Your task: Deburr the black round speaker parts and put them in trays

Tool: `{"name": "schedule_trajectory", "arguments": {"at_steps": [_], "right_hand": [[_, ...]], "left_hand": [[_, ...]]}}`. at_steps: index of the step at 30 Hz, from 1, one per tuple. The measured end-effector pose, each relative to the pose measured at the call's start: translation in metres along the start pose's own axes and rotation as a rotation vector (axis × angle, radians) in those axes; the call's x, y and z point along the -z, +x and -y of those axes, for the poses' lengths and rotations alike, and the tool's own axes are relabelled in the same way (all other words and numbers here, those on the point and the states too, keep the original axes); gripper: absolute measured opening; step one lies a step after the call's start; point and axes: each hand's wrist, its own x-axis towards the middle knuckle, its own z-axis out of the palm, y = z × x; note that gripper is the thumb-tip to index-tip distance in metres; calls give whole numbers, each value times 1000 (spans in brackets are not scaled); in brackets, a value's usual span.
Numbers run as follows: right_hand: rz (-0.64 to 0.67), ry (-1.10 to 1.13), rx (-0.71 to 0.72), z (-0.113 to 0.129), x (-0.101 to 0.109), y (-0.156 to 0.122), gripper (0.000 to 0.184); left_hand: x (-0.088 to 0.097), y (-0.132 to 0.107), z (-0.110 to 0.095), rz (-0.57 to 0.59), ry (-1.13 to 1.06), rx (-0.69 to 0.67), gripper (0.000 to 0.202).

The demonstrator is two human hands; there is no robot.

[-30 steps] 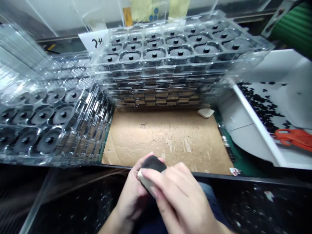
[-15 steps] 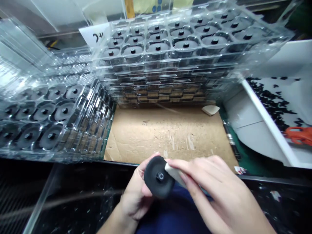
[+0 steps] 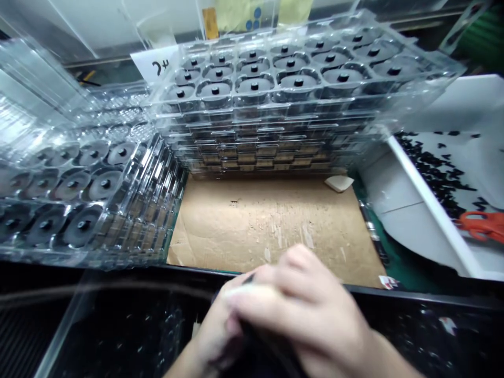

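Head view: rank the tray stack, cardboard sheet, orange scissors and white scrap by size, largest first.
Tray stack, then cardboard sheet; orange scissors and white scrap look too alike to rank, and the frame edge cuts the scissors.

Have cardboard sheet on desk, straight ahead of me. Stack of clear trays right behind it, disc parts in tray pockets. Second tray stack on my left, against first stack. Paper label behind first stack's left corner. Pale scrap on sheet's far right corner. Bin further right, holding small parts and scissors.
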Motion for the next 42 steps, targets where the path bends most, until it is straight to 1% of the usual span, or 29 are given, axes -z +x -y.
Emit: {"name": "schedule_trajectory", "arguments": {"at_steps": [1,3,4,5,7,10,12,13,15,16,18,19,20,21,23,24,25,27,28,29,30,31,33,34,36,38,40,41,42], "right_hand": [[8,-9,-96,-10,2,-2,28],[1,-70,-340,-34,2,-12,24],[4,-92,-447,-45,-1,-20,23],[16,-103,-519,-54,-5,-30,22],[70,-79,-548,-67,-19,-52,23],[124,-33,-533,-69,-35,-75,21],[104,-35,-562,-60,-32,-72,21],[66,-50,-587,-54,-27,-65,21],[-89,-105,-623,-36,-15,-45,22],[-161,-125,-599,-26,-10,-34,22],[-219,-121,-434,-5,-6,-17,23],[-188,-101,-330,4,-6,-11,25],[-112,-66,-245,11,-7,-8,26],[-22,-30,-199,16,-8,-7,27],[138,19,-218,20,-11,-6,25],[180,18,-244,20,-13,-5,24],[170,-7,-257,19,-14,-5,23],[5,-109,-223,17,-17,-3,22],[-79,-137,-190,16,-18,-4,23],[-132,-130,-158,16,-17,-6,25],[-119,-90,-144,16,-15,-10,26],[-53,-39,-151,15,-12,-15,27],[109,4,-224,14,-1,-27,26],[148,-31,-276,13,5,-32,25],[131,-169,-332,10,15,-36,27],[92,-224,-243,6,20,-30,31],[134,-87,-70,2,21,-20,32],[166,0,-16,0,21,-15,32],[183,56,-11,-3,20,-12,31]], "left_hand": [[1,0,0,20,-46,-5,39],[4,-1,1,58,-180,-11,48],[6,-1,1,66,-236,-13,53],[7,-1,1,63,-277,-17,56],[10,0,2,28,-305,-20,62],[10,1,1,-61,-315,-1,65],[7,2,0,-87,-286,20,61],[5,2,-1,-88,-267,30,57],[2,2,-2,-91,-237,48,51],[1,2,-1,-98,-228,52,50],[2,0,0,-98,-220,34,49],[3,-1,1,-89,-212,13,48],[4,-2,2,-75,-204,-11,47],[5,-2,2,-63,-199,-38,49],[5,-3,2,-75,-192,-68,52],[3,-3,2,-87,-184,-69,54],[0,-3,2,-93,-174,-63,54],[-6,-2,2,-89,-154,-33,46],[-8,-2,2,-71,-153,-33,45],[-8,-2,2,-45,-163,-43,47],[-8,-2,2,-23,-181,-59,51],[-6,-2,1,-3,-198,-80,56],[-1,-1,1,11,-218,-103,67],[1,-1,1,3,-219,-94,68],[1,-1,1,-12,-217,-75,69],[-3,-2,2,7,-212,-35,62],[-8,-3,2,56,-178,36,43],[-10,-4,3,84,-153,64,34],[-12,-5,3,113,-130,86,27]]}}
